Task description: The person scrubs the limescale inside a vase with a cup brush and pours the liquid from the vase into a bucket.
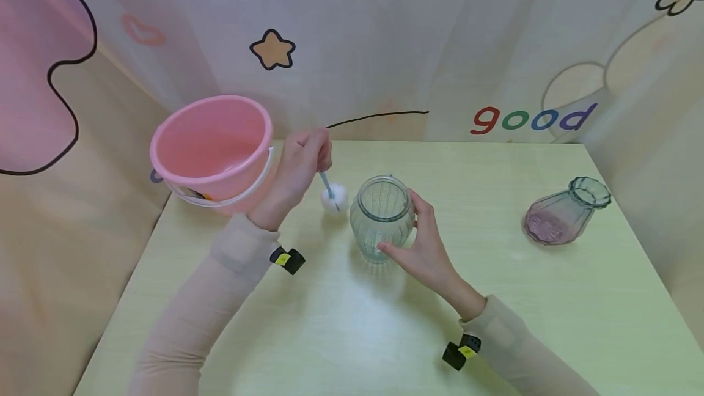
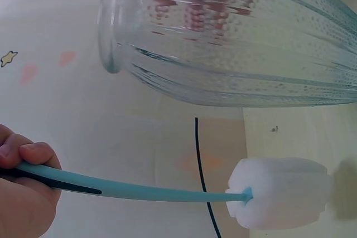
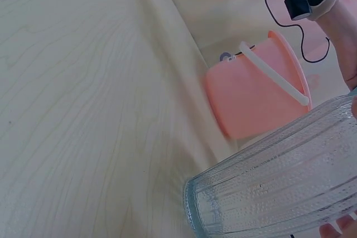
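My left hand [image 1: 302, 161] grips the blue handle of a bottle brush [image 2: 150, 191], whose white sponge head [image 1: 334, 199] points down just left of a clear ribbed glass jar [image 1: 379, 231]. In the left wrist view the sponge head [image 2: 284, 193] appears apart from the jar [image 2: 223, 43]. My right hand [image 1: 423, 255] holds the jar from its right side, with the thumb across the front and the fingers around the far side. The jar is upright with its mouth upward; its base is at the table, as the right wrist view also shows the jar [image 3: 273, 176].
A pink bucket [image 1: 211, 139] with a white handle stands at the table's back left, close to my left forearm. A second glass vase [image 1: 566, 212], purple-tinted at its base, lies tilted on the right. A printed cloth [image 1: 385, 47] hangs behind the table [image 1: 352, 335].
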`<state>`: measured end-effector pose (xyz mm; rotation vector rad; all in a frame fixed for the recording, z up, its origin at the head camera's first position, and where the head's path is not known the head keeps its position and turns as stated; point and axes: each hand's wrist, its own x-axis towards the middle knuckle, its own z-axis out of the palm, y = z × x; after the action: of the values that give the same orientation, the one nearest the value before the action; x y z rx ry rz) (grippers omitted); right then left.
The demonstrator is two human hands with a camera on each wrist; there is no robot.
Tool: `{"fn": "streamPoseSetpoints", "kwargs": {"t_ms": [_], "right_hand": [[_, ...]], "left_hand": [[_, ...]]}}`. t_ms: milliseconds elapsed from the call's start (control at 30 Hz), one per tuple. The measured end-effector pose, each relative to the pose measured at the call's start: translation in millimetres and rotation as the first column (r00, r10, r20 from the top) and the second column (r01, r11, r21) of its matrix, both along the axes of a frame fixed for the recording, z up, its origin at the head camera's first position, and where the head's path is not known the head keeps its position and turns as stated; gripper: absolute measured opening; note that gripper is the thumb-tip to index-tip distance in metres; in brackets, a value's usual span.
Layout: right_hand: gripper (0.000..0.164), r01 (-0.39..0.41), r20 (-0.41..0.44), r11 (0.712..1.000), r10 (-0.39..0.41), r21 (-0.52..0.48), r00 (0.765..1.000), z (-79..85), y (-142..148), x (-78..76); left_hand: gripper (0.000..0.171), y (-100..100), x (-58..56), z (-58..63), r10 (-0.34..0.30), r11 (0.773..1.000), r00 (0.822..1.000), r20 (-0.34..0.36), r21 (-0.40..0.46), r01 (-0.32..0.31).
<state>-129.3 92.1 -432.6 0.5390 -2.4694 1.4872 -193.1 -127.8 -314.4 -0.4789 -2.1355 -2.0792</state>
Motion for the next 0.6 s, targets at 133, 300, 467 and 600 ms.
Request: {"fn": "streamPoseSetpoints", "kwargs": {"t_ms": [133,300,467,600], "right_hand": [[0.1,0.001,0.008,1.0,-0.001,0.002,1.0,0.5,0.0,0.2],[0.1,0.0,0.011,1.0,0.0,-0.001,1.0,0.6,-0.1,0.4],[0.1,-0.001,0.006,1.0,0.001,-0.002,1.0,1.1,0.1,1.1],[0.1,-0.005,0.0,1.0,0.005,-0.001,1.0,1.3,0.5,1.4]], "left_hand": [[0.04,-1.9,-0.6,-8.8,0.038,0.999,0.999,0.007,0.026,-0.038],[0.039,-6.5,1.6,-17.2,0.041,0.999,0.999,-0.005,0.022,-0.041],[0.041,-12.5,2.9,-26.9,0.045,0.999,0.999,-0.013,-0.029,-0.046],[0.045,-18.6,4.7,-33.6,0.073,0.993,0.997,-0.009,-0.092,-0.074]]}}
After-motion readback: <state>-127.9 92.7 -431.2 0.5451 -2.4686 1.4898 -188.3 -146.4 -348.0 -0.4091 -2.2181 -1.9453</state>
